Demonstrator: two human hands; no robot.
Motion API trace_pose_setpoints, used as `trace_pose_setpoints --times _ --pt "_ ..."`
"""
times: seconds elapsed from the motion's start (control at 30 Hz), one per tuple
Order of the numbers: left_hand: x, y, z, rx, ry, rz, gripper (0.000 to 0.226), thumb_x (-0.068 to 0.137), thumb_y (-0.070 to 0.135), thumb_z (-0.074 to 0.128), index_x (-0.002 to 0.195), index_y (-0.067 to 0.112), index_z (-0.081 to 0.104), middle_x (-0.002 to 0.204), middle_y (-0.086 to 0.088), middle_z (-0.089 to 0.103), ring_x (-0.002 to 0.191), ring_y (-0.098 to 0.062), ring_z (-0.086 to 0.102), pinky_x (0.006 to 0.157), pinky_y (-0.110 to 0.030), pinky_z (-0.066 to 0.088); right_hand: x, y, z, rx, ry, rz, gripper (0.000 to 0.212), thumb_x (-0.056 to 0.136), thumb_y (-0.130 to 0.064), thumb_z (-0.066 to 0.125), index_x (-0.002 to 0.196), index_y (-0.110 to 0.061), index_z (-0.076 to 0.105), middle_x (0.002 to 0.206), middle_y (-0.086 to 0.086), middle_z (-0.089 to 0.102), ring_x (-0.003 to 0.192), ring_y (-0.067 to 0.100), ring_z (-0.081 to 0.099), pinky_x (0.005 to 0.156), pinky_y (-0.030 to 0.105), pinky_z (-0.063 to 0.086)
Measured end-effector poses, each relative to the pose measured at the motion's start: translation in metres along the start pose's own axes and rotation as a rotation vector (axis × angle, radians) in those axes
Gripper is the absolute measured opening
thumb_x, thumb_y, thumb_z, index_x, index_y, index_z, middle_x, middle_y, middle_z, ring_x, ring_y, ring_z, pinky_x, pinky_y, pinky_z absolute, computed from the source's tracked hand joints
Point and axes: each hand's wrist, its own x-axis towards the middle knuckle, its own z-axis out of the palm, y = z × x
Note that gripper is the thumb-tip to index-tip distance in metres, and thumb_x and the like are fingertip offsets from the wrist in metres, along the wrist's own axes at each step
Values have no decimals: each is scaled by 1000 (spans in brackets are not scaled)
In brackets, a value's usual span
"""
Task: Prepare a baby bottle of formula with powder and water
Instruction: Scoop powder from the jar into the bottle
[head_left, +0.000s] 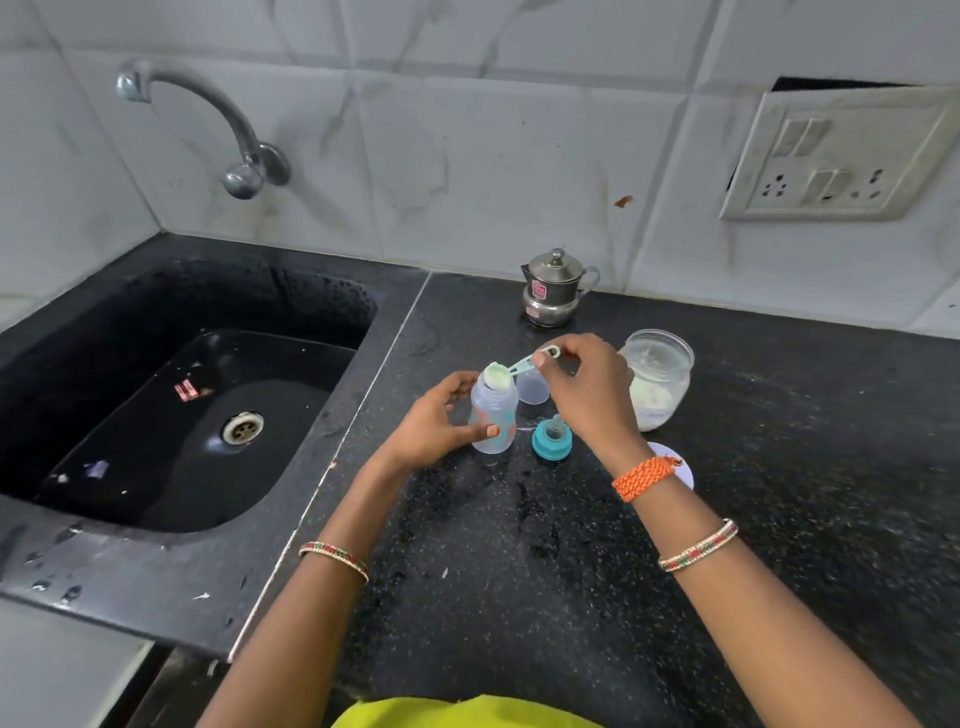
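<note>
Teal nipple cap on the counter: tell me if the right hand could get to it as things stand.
Probably yes, once freed. The teal nipple cap stands uncovered just under the right hand, but its fingers pinch the scoop of powder over the bottle.

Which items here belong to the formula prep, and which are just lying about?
In use: baby bottle, scoop, powder jar, teat ring, clear cap, left hand, right hand.
Lying about: steel pot, white lid, sink, tap.
</note>
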Motion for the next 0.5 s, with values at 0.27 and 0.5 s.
trace_pose_setpoints --times 0.27,0.5 --pt "0 -3 4 18 43 3 45 75 18 79 114 19 56 108 7 63 102 -6 58 84 -8 39 -17 4 4 -259 58 -356 10 86 -18 64 91 -23 71 95 -4 63 97 20 52 79 29 18" --pt "2 -5 4 -6 72 22 44 72 17 81 111 19 59 106 2 68 103 -13 63 90 -23 47 -25 9 3 -534 152 -669 22 80 -12 52 86 -21 71 89 -2 66 89 25 58 81 39 26"
